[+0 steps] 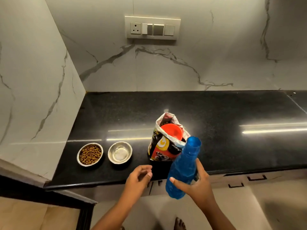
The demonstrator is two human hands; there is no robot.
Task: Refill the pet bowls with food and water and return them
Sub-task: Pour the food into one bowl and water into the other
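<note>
A home kitchen is shown. A polished black stone countertop (216,113) is set into a corner between walls clad in white marble-look panels (166,67) with grey veining. A switch plate (152,27) with a socket and rocker switches is mounted on the back wall above the counter. Below the counter edge, cabinet fronts with dark handles (256,177) are seen, and a pale tiled floor lies underneath. Household use is suggested by two steel pet bowls (120,152) and an opened pet-food bag (166,143) standing on the counter, and by a bare foot (180,224) on the floor.
</note>
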